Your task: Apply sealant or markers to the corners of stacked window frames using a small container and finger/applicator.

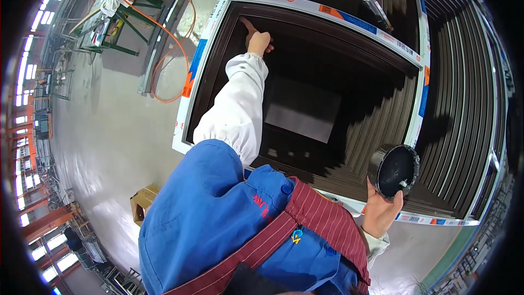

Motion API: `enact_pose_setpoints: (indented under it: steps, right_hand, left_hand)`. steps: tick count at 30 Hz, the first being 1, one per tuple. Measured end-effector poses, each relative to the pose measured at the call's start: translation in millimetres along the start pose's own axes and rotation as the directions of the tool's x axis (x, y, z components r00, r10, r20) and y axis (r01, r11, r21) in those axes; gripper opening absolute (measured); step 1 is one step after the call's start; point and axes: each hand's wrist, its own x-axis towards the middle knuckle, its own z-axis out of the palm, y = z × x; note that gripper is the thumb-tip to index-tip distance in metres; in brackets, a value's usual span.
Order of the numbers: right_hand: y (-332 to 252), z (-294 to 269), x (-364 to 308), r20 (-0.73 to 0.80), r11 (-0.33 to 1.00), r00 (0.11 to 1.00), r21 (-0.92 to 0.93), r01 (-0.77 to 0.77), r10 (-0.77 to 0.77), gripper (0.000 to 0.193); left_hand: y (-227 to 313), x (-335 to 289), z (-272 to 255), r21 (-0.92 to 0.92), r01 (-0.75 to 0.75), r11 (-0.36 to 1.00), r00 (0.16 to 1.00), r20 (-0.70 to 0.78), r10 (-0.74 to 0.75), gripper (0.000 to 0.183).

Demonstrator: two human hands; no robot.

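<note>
Right grip (380, 214) clamped on tilted round tub (393, 170) — black, glossy-sided, whitish smear (404, 183) inside

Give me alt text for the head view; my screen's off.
The person's left hand extends a finger toward the upper-left inside corner of a dark brown frame edged with printed tape, while the right hand holds a round, open, dark container. Workshop floor stretches away at left.

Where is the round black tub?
Head view, right side: the tub is in the person's right hand, over the lower right corner of the white-edged brown frame.
</note>
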Motion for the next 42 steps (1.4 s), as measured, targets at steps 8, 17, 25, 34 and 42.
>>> enact_pose_setpoints:
  steps: [8, 17, 25, 34, 42]
  right_hand:
    - [2.4, -3.3, 2.4, -0.025, 1.0, 1.0, -0.03, -0.002, 0.001, 0.059]
    - [2.0, -2.6, 1.8, -0.004, 0.999, 1.0, -0.042, 0.011, -0.011, 0.058]
    - [1.9, -6.1, 3.3, -0.007, 1.0, 1.0, -0.005, -0.009, 0.009, 0.057]
    - [0.6, -1.4, 4.9, -0.001, 1.0, 1.0, -0.02, -0.007, 0.006, 0.057]
    - [0.5, -1.5, 6.4, -0.006, 0.999, 1.0, -0.037, -0.01, 0.01, 0.057]
  left_hand:
    - [11.5, 7.4, -2.1, 0.084, -0.048, 0.995, 0.995, -0.081, 0.055, 0.042]
    - [19.0, -4.1, 1.9, 0.533, 0.096, 0.84, 0.992, -0.122, -0.036, 0.091]
    - [-5.7, 21.6, -2.8, 0.398, 0.026, 0.917, 0.999, -0.034, -0.014, 0.063]
    - [-1.1, -3.3, -0.8, 0.442, -0.007, 0.897, 0.989, -0.127, 0.071, 0.084]
    - [4.8, 11.3, -10.2, 0.612, 0.084, 0.787, 0.994, -0.109, -0.022, 0.082]
